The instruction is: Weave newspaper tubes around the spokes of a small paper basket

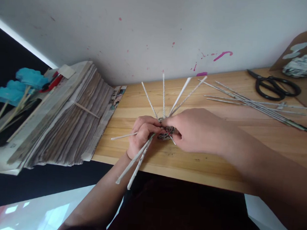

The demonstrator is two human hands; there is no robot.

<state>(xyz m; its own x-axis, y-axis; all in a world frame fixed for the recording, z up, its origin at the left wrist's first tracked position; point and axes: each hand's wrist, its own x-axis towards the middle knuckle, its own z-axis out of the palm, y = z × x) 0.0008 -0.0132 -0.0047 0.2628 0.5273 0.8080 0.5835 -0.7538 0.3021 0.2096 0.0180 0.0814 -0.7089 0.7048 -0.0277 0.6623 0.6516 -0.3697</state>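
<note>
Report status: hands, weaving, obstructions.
Left hand, right hand gripping small woven piece. Paper rods splayed outward. Scissors off right, clear of both hands.

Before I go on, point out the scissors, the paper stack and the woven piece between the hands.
Scissors (271, 79): head view, on the handles.
Paper stack (64, 129): head view, its layered side.
Woven piece (164, 136): head view, its near edge.

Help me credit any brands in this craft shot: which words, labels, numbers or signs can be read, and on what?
None can be read.
Paper stack: a faint mark on a lower sheet, too small to read.
Printed sheet beside it: too blurred.
Woven piece and loose paper sticks: specks of print, too small.
Scissors: no lettering visible.
</note>
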